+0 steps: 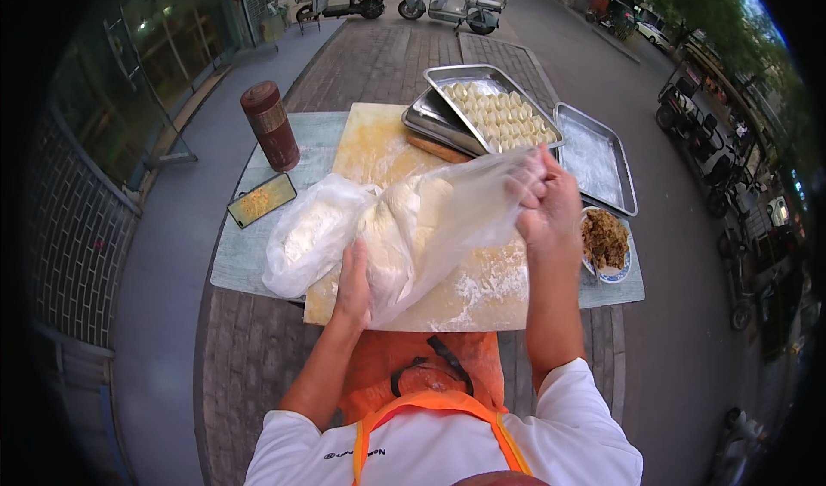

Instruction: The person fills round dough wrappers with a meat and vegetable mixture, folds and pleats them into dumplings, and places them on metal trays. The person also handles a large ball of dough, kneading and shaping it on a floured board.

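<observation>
A large lump of pale dough (393, 228) lies inside a thin clear plastic bag (464, 208) above a floured board (490, 286). My right hand (550, 202) grips the bag's gathered end and holds it stretched up to the right. Against the lower left side of the bagged dough rests my left hand (353, 286), its thumb up along the plastic; its fingers are mostly hidden beneath. Directly left of the dough, a second plastic bag (310, 234) with white flour in it stands partly on the board's edge.
Rows of dumplings (500, 115) fill a metal tray (452, 72) on stacked trays behind the board. An empty metal tray (597, 157) sits at the right, above a bowl of brown filling (604, 244). A phone (262, 200) and a dark red cylindrical container (271, 128) are at the left.
</observation>
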Demonstrator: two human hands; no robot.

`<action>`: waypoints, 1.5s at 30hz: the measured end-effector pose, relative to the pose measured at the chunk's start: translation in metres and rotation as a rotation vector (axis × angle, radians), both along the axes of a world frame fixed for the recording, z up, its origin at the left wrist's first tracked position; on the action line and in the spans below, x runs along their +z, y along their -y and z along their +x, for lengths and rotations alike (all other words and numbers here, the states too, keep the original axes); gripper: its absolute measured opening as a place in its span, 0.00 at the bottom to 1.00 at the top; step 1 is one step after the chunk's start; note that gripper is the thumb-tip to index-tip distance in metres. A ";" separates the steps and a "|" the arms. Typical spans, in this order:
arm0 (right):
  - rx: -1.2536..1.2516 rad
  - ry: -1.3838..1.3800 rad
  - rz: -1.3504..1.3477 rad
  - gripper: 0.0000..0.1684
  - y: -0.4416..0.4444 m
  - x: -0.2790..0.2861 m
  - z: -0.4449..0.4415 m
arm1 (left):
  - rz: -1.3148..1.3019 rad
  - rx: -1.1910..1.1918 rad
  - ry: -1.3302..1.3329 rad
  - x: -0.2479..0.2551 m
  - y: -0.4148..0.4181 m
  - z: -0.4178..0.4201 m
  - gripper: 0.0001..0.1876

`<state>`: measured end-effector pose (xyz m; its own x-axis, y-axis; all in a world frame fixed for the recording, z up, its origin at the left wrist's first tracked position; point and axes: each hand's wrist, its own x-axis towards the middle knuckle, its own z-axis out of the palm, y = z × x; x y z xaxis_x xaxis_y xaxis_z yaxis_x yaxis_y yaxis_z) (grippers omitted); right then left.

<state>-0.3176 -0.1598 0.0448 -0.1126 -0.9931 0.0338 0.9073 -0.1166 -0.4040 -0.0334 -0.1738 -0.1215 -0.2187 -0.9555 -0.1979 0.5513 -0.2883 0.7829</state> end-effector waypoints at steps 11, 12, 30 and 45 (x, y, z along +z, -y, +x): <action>-0.112 0.240 -0.194 0.15 -0.079 0.010 -0.062 | -0.605 0.174 0.890 0.028 -0.007 0.005 0.45; -0.177 0.217 -0.201 0.15 -0.080 0.011 -0.059 | -0.764 0.200 0.895 0.037 -0.010 0.003 0.45; -1.152 -1.157 0.531 0.09 -0.177 -0.077 -0.036 | -1.685 -0.463 0.979 0.049 0.004 -0.017 0.05; -0.373 -1.630 0.448 0.23 -0.027 -0.156 -0.015 | -0.930 -0.729 1.126 0.052 -0.067 0.031 0.16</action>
<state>-0.3324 -0.1331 -0.1116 -0.4536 -0.8868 0.0885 -0.4817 0.1605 -0.8615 -0.0021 -0.1070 -0.0699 -0.8038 -0.5949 -0.0083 -0.4201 0.5576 0.7160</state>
